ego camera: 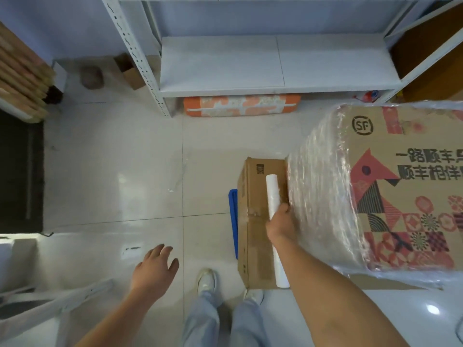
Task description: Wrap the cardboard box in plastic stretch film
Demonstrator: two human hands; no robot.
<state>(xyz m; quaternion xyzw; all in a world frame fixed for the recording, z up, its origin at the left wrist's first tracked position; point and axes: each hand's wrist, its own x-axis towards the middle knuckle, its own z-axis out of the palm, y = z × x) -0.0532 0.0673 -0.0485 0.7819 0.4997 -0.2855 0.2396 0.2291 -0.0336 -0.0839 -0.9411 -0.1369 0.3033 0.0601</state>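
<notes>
A large printed cardboard box (406, 176) stands at the right, its left side covered in shiny stretch film (323, 186). A white roll of stretch film (273, 194) lies along that side, above a plain brown box (255, 221) on the floor. My right hand (281, 225) grips the roll near its middle, close to the film. My left hand (155, 266) hangs over the floor tiles with fingers relaxed, holding nothing.
A grey metal shelf rack (275, 66) stands ahead, with an orange patterned bundle (240, 105) under it. A blue crate edge (233, 221) shows left of the brown box. Stacked wooden boards (22, 78) lean at far left. My feet (208, 281) stand on the pale tiles.
</notes>
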